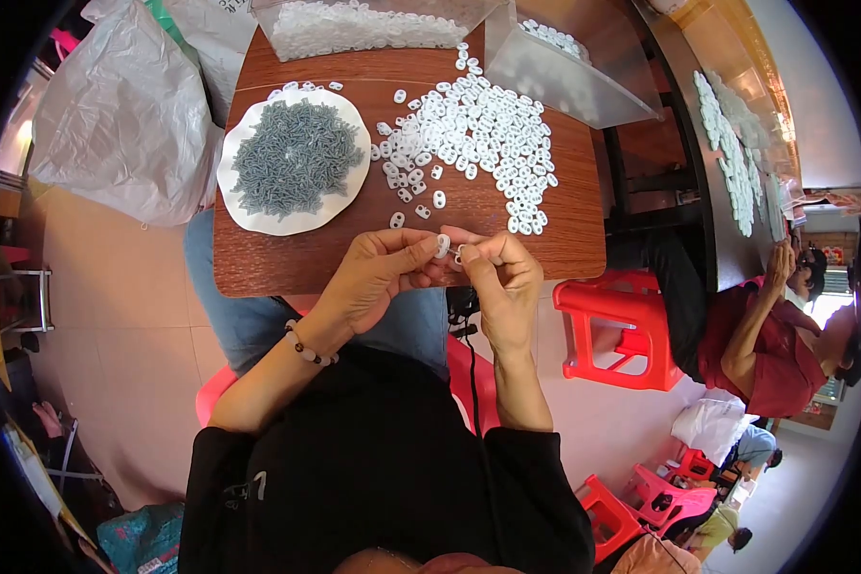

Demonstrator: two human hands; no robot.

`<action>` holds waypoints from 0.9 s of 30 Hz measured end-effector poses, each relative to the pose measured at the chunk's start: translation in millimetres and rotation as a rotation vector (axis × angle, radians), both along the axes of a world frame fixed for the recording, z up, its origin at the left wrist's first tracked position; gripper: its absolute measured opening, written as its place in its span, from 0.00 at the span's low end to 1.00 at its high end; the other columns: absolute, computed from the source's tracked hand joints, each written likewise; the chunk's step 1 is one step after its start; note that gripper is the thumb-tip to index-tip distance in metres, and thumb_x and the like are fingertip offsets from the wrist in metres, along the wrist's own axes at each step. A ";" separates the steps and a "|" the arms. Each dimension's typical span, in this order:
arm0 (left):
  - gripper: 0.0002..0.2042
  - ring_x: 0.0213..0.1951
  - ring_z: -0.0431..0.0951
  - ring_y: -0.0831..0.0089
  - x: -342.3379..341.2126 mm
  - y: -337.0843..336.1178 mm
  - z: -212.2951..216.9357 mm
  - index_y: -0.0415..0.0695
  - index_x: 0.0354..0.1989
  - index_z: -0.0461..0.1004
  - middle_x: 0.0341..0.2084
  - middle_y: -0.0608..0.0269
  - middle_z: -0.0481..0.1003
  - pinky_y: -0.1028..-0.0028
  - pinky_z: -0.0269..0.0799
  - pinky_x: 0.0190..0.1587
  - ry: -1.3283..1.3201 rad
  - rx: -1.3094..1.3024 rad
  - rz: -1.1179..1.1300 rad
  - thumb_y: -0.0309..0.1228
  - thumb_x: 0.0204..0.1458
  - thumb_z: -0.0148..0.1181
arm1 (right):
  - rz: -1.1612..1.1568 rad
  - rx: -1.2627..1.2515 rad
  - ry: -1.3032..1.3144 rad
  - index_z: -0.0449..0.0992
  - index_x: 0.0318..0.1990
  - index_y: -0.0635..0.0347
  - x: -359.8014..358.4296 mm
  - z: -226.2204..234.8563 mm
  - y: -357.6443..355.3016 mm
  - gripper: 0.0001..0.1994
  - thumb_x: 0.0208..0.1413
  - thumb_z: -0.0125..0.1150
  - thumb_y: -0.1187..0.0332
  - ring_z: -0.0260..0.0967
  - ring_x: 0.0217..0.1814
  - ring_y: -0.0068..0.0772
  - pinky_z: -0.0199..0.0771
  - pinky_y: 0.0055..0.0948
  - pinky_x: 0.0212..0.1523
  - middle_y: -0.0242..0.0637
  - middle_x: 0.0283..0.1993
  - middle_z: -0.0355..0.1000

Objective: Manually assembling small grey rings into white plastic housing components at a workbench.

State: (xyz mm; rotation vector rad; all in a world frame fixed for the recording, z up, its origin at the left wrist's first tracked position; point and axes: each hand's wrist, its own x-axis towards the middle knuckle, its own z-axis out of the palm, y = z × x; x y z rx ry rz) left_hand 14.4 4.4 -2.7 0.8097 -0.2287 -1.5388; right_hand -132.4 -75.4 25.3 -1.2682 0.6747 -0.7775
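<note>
Both grips pinch one small white plastic piece [443, 246] between left hand [378, 273] and right hand [499, 277]; beyond them on the worktop [258, 263], a large loose white pile [474, 134] and grey spring heap [297, 158] apparently remain unassembled.

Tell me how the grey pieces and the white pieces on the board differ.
The grey pieces are thin, curled and heaped on a white round plate; the white pieces are chunkier ovals spread loose on the bare wooden board. The grey pile lies left, the white pile right. Both are small parts in large numbers.
</note>
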 end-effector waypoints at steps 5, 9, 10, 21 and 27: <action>0.11 0.31 0.75 0.82 -0.3 -0.8 -1.6 0.37 0.43 0.76 0.31 0.65 0.77 0.82 0.72 0.34 0.004 -0.002 0.005 0.31 0.56 0.58 | -0.007 -0.022 -0.004 0.69 0.30 0.65 0.2 0.2 -0.2 0.05 0.58 0.52 0.79 0.71 0.37 0.19 0.72 0.20 0.40 0.52 0.47 0.74; 0.11 0.31 0.75 0.82 -0.2 -0.8 0.8 0.37 0.43 0.76 0.31 0.65 0.77 0.83 0.72 0.34 0.004 -0.003 -0.004 0.31 0.56 0.58 | -0.013 -0.023 0.013 0.69 0.29 0.65 -0.5 -1.1 -0.8 0.05 0.58 0.53 0.79 0.70 0.37 0.18 0.71 0.19 0.39 0.52 0.46 0.74; 0.11 0.31 0.75 0.82 -0.2 -0.9 0.8 0.37 0.43 0.76 0.31 0.66 0.77 0.83 0.72 0.34 0.003 -0.004 -0.006 0.31 0.56 0.58 | -0.013 -0.023 0.012 0.69 0.29 0.65 -0.6 -0.8 -0.7 0.05 0.58 0.53 0.79 0.70 0.37 0.18 0.71 0.19 0.39 0.52 0.46 0.74; 0.11 0.32 0.75 0.82 -0.7 0.6 -0.2 0.37 0.43 0.76 0.32 0.65 0.78 0.83 0.72 0.34 -0.016 -0.012 0.006 0.31 0.56 0.58 | -0.019 -0.027 0.029 0.69 0.29 0.65 0.5 0.1 0.4 0.05 0.58 0.53 0.79 0.70 0.36 0.16 0.70 0.18 0.37 0.50 0.46 0.75; 0.11 0.31 0.76 0.81 -0.4 1.0 -1.6 0.37 0.42 0.76 0.32 0.64 0.78 0.83 0.72 0.34 -0.017 -0.005 0.009 0.31 0.57 0.58 | -0.024 -0.021 0.010 0.69 0.29 0.65 2.0 -1.3 0.9 0.05 0.58 0.53 0.79 0.69 0.35 0.15 0.69 0.17 0.35 0.50 0.46 0.75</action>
